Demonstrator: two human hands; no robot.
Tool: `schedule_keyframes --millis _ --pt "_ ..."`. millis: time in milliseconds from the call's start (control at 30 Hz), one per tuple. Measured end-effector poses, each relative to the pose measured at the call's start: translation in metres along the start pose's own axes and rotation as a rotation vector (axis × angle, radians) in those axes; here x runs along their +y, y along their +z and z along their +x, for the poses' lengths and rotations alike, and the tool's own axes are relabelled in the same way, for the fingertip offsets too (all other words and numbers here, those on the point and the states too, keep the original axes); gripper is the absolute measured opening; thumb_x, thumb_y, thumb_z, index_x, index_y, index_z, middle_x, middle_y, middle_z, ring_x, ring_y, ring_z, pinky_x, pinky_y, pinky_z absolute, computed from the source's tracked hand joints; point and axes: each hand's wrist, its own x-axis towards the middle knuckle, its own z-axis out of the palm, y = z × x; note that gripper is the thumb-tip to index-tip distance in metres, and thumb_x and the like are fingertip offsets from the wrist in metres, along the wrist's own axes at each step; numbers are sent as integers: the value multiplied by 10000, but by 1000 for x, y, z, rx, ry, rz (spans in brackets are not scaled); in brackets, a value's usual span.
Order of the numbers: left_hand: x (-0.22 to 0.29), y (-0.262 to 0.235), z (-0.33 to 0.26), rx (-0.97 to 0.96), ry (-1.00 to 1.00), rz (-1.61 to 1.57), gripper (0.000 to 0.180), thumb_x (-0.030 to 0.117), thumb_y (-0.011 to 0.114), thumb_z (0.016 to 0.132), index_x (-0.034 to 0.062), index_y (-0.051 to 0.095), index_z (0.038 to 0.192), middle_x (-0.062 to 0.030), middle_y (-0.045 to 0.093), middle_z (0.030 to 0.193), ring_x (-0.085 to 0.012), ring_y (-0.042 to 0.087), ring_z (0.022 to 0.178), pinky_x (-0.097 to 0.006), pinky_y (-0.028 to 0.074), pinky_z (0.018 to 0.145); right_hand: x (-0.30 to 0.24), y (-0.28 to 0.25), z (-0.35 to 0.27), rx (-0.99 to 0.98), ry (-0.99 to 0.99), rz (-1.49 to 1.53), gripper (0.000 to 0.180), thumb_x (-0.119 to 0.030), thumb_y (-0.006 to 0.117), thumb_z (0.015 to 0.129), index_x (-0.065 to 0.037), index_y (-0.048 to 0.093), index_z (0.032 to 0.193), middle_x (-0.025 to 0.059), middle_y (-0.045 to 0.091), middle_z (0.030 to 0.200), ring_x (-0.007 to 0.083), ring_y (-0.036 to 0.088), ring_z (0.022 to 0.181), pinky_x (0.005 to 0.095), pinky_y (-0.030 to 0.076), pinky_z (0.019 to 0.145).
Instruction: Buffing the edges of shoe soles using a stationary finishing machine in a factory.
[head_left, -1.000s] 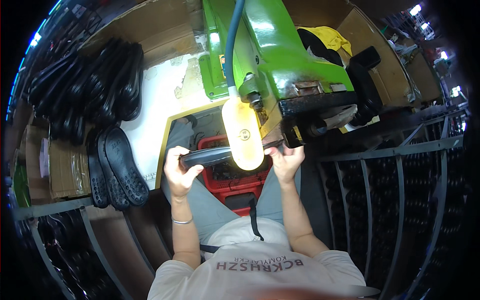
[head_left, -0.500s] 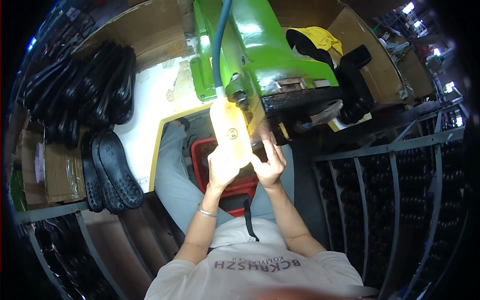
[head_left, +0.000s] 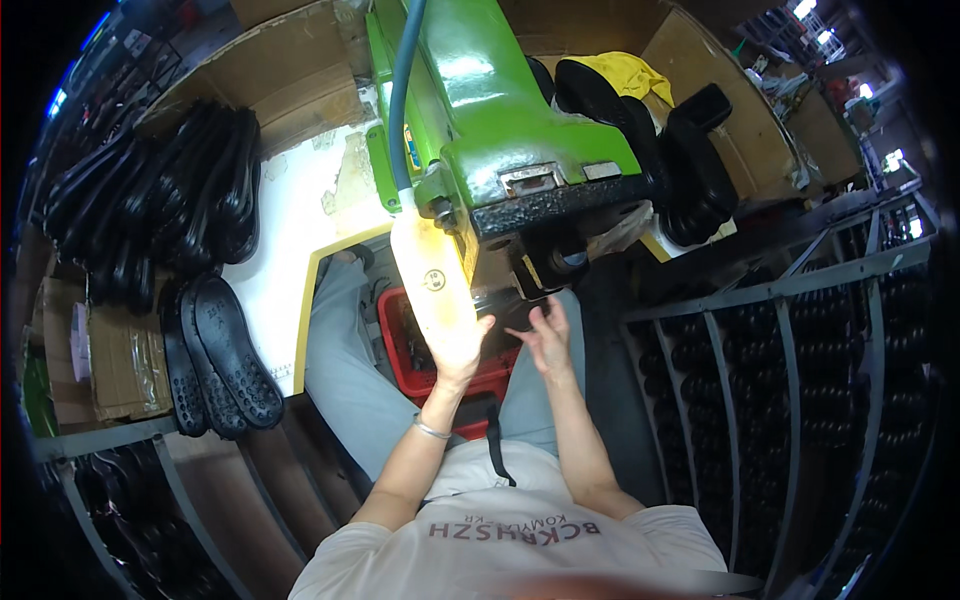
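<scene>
My left hand [head_left: 455, 350] is at the lower end of a brightly lit, pale yellow elongated cover [head_left: 425, 255] on the green machine [head_left: 520, 120]. Glare and the cover hide its fingers; only the thumb shows, pointing up, so whether it holds anything is not visible. My right hand [head_left: 548, 343] is just below the machine's dark working head [head_left: 550, 265], fingers apart and nothing visible in them. A blue hose [head_left: 405, 90] runs down to the top of the cover. Under my hands, between my knees, sits a red bin [head_left: 405, 370] with dark contents.
Black shoe soles [head_left: 165, 190] are piled on the white table [head_left: 280, 250] at the left, and several more [head_left: 232, 345] overhang its near edge. Cardboard [head_left: 300, 60] stands behind. Metal racks [head_left: 780, 300] holding dark items flank me. A yellow cloth [head_left: 625, 75] lies beyond the machine.
My right hand has drawn away from the cover's lower end, its fingers spreading. My left hand has moved slightly right relative to the cover. The whole view has shifted a little.
</scene>
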Motion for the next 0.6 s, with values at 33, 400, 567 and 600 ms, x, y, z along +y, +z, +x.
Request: schedule_keyframes --millis 33,400,567,600 --pt "13 4 4 -52 -6 40 397 -41 771 742 -20 569 1083 -92 633 1006 -169 622 896 -317 518 844 -19 1 -1 101 -92 -132 563 -124 699 864 -97 427 1355 98 530 1229 210 573 1082 429 512 903" --pt "121 -51 46 -244 114 244 325 -86 739 700 -38 546 957 -102 627 881 -126 630 755 -269 537 680 -103 57 -12 19 -702 -788 586 -53 777 772 40 510 1285 124 502 1246 205 578 1035 301 508 866" --pt "105 -94 38 -79 -9 -87 327 -80 750 694 -3 520 913 -52 545 831 -114 554 739 -239 482 702 -88 85 -21 -42 -835 -862 600 -57 811 713 69 545 1235 212 545 1276 288 584 1109 353 486 931" --pt "99 -103 36 -44 -45 -135 319 -49 757 711 12 520 916 -45 531 838 -105 527 747 -232 455 689 -84 83 -19 -64 -869 -947 602 -56 820 698 71 552 1222 223 565 1252 307 592 1100 364 482 931"
